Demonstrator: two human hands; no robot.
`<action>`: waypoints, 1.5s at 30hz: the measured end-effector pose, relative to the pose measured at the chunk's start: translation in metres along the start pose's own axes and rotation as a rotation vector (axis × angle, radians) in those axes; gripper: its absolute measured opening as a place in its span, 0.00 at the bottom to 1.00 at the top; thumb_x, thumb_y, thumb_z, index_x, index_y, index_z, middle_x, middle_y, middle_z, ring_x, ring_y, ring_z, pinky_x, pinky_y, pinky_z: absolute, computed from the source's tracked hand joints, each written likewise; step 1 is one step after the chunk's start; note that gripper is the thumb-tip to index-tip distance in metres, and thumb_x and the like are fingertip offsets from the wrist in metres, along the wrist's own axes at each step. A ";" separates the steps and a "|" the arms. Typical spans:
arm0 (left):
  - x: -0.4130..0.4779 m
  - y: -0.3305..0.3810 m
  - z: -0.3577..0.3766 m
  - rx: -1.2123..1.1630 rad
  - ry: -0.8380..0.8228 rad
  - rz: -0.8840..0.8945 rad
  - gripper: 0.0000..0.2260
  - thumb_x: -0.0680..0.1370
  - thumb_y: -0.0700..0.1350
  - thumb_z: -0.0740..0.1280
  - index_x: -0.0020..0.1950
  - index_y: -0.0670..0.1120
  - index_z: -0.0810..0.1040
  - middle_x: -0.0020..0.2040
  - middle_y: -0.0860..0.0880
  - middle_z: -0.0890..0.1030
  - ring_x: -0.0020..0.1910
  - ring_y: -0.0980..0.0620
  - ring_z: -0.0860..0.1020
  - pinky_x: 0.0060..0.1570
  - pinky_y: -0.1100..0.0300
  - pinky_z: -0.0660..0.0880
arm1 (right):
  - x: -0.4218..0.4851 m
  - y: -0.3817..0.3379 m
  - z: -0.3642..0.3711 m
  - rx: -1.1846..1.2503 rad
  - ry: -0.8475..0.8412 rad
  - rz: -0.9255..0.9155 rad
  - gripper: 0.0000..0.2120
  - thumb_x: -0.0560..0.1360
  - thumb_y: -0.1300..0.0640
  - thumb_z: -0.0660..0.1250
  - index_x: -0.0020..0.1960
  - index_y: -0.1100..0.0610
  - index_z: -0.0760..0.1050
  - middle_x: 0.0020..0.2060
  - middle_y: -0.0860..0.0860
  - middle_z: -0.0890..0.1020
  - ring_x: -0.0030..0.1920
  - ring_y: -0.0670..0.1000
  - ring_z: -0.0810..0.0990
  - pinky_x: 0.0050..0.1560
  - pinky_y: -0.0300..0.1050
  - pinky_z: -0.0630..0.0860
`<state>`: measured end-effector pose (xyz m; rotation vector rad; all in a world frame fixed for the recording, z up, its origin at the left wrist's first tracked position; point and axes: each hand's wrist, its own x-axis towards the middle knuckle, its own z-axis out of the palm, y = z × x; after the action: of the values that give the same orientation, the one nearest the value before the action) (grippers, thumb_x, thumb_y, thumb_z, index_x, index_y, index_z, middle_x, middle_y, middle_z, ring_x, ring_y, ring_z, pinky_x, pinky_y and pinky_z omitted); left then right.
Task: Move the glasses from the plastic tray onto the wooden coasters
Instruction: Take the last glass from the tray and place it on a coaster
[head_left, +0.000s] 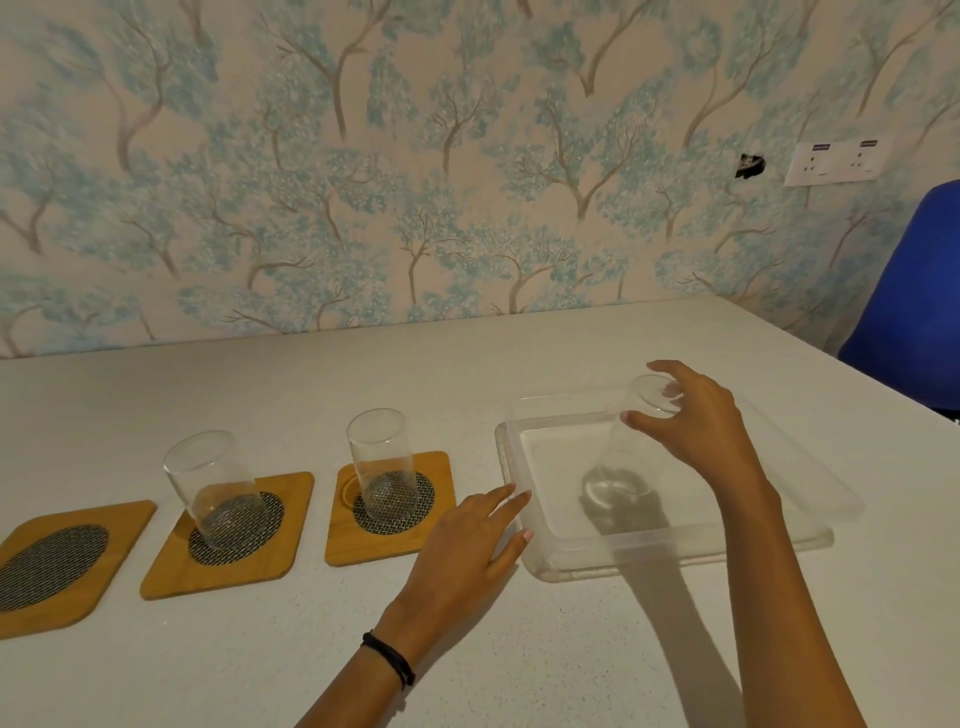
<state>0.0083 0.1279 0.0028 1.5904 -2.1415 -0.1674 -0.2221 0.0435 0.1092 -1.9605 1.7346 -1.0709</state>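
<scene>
A clear plastic tray (530, 551) lies on the white table at the right. One clear glass (623, 462) stands in it, and my right hand (696, 426) grips that glass around its rim from above. My left hand (462, 551) rests flat on the table with its fingertips touching the tray's left wall. Three wooden coasters with dark mesh centres lie in a row to the left. The right coaster (436, 535) carries a glass (382, 467), the middle coaster (171, 577) carries another glass (213, 488), and the left coaster (124, 525) is bare.
A wall with tree-patterned paper runs along the table's far edge. A blue chair (914, 306) stands past the table's right corner. A white socket plate (836, 161) is on the wall above it.
</scene>
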 end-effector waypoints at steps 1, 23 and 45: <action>-0.003 -0.002 -0.001 0.002 0.004 0.000 0.21 0.79 0.58 0.52 0.72 0.55 0.61 0.74 0.54 0.64 0.70 0.55 0.63 0.67 0.61 0.60 | -0.001 -0.007 0.002 -0.001 0.000 -0.026 0.29 0.65 0.51 0.75 0.64 0.52 0.70 0.56 0.59 0.77 0.53 0.54 0.75 0.50 0.43 0.67; -0.093 -0.095 -0.053 0.009 0.087 -0.117 0.16 0.79 0.54 0.55 0.65 0.53 0.71 0.65 0.54 0.74 0.64 0.59 0.70 0.61 0.66 0.65 | -0.051 -0.120 0.060 0.126 -0.205 -0.298 0.28 0.64 0.47 0.75 0.62 0.47 0.72 0.50 0.50 0.77 0.49 0.49 0.76 0.47 0.39 0.70; -0.195 -0.207 -0.131 0.076 0.276 -0.264 0.13 0.79 0.50 0.60 0.61 0.51 0.75 0.60 0.51 0.78 0.59 0.56 0.74 0.55 0.66 0.70 | -0.099 -0.221 0.153 0.166 -0.436 -0.424 0.29 0.63 0.46 0.75 0.61 0.44 0.71 0.54 0.49 0.77 0.53 0.49 0.76 0.55 0.49 0.76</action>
<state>0.2888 0.2653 -0.0137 1.8201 -1.7458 0.0493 0.0446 0.1489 0.1217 -2.2924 1.0017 -0.7893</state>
